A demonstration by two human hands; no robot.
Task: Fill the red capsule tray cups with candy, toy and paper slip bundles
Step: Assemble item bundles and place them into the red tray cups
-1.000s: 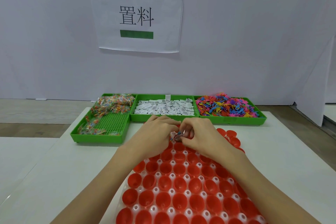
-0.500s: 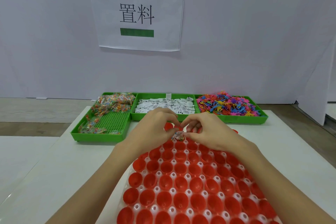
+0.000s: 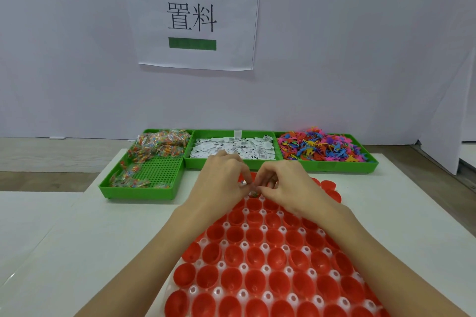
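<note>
2 hands, left hand (image 3: 226, 177) and right hand (image 3: 286, 185), pinch small bundle (image 3: 253, 192) over red tray (image 3: 257, 265); 3 green bins (image 3: 144, 189) behind

Packing workstation: labelled wall sign (image 3: 192, 17), 3 supply bins (image 3: 233, 162).

Single head-worn wide-angle view, facing forward and down

Looks from above the near table (image 3: 77, 239) edge across the red capsule tray (image 3: 257, 278), close below, to three green bins (image 3: 144, 192) and the far wall sign (image 3: 192, 17)
</note>
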